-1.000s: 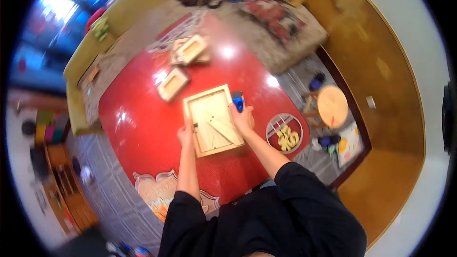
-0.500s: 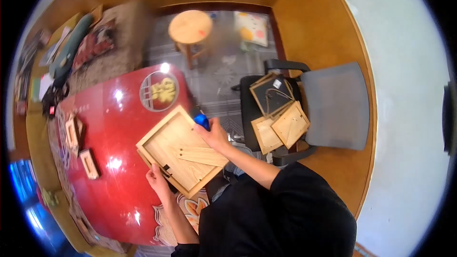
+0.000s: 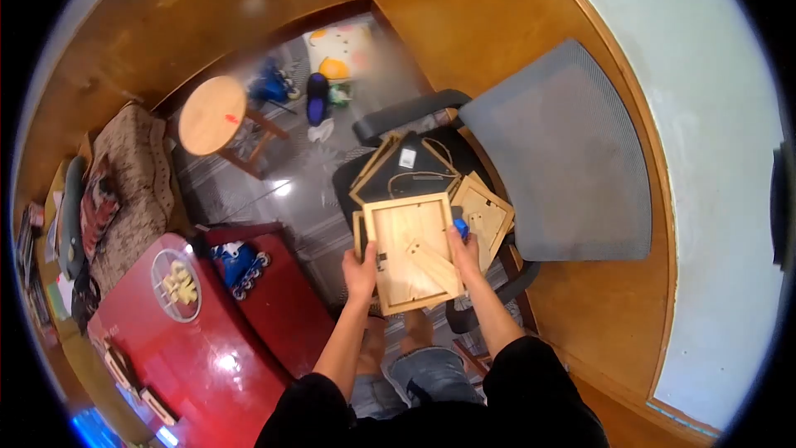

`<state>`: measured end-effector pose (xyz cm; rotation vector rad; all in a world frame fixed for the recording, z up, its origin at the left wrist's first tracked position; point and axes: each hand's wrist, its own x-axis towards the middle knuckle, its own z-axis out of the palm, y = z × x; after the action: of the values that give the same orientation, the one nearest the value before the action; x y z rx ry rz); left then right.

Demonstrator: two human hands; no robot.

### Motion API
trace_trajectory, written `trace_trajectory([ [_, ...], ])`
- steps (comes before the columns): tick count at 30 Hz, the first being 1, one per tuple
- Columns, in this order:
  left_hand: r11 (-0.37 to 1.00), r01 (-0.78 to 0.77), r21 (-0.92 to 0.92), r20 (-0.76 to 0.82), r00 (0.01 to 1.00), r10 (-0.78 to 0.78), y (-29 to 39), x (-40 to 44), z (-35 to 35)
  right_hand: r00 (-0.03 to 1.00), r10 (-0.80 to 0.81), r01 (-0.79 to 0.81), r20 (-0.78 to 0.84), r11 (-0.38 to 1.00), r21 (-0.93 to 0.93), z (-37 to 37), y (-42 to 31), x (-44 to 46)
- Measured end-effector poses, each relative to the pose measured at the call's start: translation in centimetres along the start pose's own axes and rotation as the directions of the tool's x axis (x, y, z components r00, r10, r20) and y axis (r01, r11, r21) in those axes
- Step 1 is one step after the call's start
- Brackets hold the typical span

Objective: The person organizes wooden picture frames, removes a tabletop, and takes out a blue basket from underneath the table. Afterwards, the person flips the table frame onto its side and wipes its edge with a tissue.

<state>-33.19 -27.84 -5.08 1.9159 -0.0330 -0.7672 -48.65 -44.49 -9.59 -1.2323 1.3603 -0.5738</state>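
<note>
A light wooden picture frame (image 3: 396, 228), back side up with a slanting wooden stand strip across it, is between my hands above the chair. My left hand (image 3: 361, 275) grips its left edge, near a small black fitting. My right hand (image 3: 465, 252) is closed on the right edge; a small blue object (image 3: 461, 227) shows at its fingertips, its kind unclear. Under and beyond the held frame, a dark-backed frame (image 3: 410, 162) with a cord and white label lies on the chair seat. Another wooden frame (image 3: 485, 211) lies to the right, partly hidden.
The office chair (image 3: 564, 158) has a grey back and black armrests. At left stands a glossy red table (image 3: 149, 282) with small wooden pieces on it. A round stool (image 3: 214, 116), blue roller skates (image 3: 240, 268) and a dark shoe (image 3: 317, 99) are on or near the floor.
My view and body have turned right toward the chair. The picture frame has moved from over the red table to above the chair, still in both hands.
</note>
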Motion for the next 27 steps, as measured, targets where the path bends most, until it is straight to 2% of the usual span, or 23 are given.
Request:
trace_trajectory([
  [1, 0.999, -0.036, 0.037, -0.093, 0.995, 0.039, -2.7, 2.1, 3.5, 1.0, -0.012, 0.01, -0.021, 0.997, -0.081, -1.3, 0.8, 2.2],
  [4, 0.999, 0.013, 0.04, -0.083, 0.997, -0.009, -5.6, 3.8, 10.8, 0.997, -0.073, 0.064, -0.02, 0.953, -0.295, -5.0, 4.4, 9.9],
  [5, 0.994, 0.073, 0.078, -0.051, 0.996, -0.069, -4.8, 2.9, 12.2, 0.996, -0.08, 0.086, 0.033, 0.955, -0.285, -5.9, 4.5, 11.7],
  [6, 0.992, 0.113, -0.063, -0.017, 0.993, -0.114, -4.4, 1.6, 13.5, 0.991, -0.095, 0.122, 0.093, 0.928, -0.353, -6.8, 4.8, 13.4],
  [8, 0.977, 0.119, -0.175, 0.08, 0.991, -0.106, -7.5, 0.9, 15.8, 0.976, -0.133, 0.203, 0.173, 0.848, -0.49, -8.1, 4.8, 15.5],
  [9, 0.974, 0.204, -0.094, 0.054, 0.978, -0.2, -8.5, 0.3, 16.8, 0.978, -0.121, 0.189, 0.168, 0.85, -0.492, -8.5, 3.4, 15.7],
  [10, 0.962, 0.258, -0.093, 0.071, 0.965, -0.252, -9.5, 0.4, 17.7, 0.967, -0.081, 0.212, 0.241, 0.781, -0.588, -8.2, 1.1, 16.0],
  [11, 0.954, 0.284, -0.098, 0.08, 0.958, -0.277, -9.6, -0.4, 18.2, 0.954, -0.029, 0.234, 0.299, 0.696, -0.679, -8.3, -0.2, 15.8],
  [14, 0.946, 0.299, -0.123, 0.079, 0.953, -0.291, -10.4, -1.4, 20.0, 0.955, -0.011, 0.235, 0.295, 0.631, -0.739, -8.4, -0.7, 16.8],
  [16, 0.945, 0.289, -0.15, 0.06, 0.957, -0.283, -11.2, -1.6, 20.9, 0.945, 0.002, 0.24, 0.326, 0.673, -0.7, -8.9, 0.7, 18.3],
  [18, 0.97, 0.228, -0.082, 0.023, 0.974, -0.227, -11.0, -1.1, 21.5, 0.927, 0.006, 0.26, 0.375, 0.71, -0.654, -8.6, 0.9, 19.4],
  [20, 0.967, 0.241, -0.077, -0.014, 0.97, -0.243, -11.0, -1.1, 21.7, 0.965, -0.1, 0.242, 0.241, 0.695, -0.677, -8.4, 1.5, 18.6],
  [22, 0.988, 0.127, 0.088, -0.162, 0.98, -0.112, -10.1, -1.4, 22.0, 0.949, -0.094, 0.276, 0.301, 0.714, -0.644, -8.4, 0.8, 18.3],
  [23, 0.99, 0.078, 0.118, -0.182, 0.982, -0.056, -10.0, -1.5, 22.1, 0.933, -0.089, 0.298, 0.349, 0.734, -0.61, -8.5, 0.3, 18.2],
  [24, 0.976, 0.115, 0.184, -0.157, 0.984, -0.086, -10.0, -1.3, 22.3, 0.921, -0.197, 0.377, 0.337, 0.675, -0.634, -8.4, 1.8, 19.1],
  [25, 0.943, 0.235, 0.237, -0.137, 0.969, -0.207, -9.5, -1.5, 22.7, 0.889, -0.302, 0.457, 0.343, 0.602, -0.654, -8.6, 3.4, 20.1],
  [26, 0.901, 0.332, 0.277, -0.112, 0.943, -0.313, -9.8, -1.2, 23.3, 0.894, -0.204, 0.414, 0.399, 0.715, -0.564, -8.7, 2.2, 19.9],
  [27, 0.848, 0.374, 0.375, -0.069, 0.924, -0.377, -8.7, -1.2, 22.9, 0.861, -0.28, 0.481, 0.425, 0.72, -0.501, -9.1, 4.5, 21.7],
])
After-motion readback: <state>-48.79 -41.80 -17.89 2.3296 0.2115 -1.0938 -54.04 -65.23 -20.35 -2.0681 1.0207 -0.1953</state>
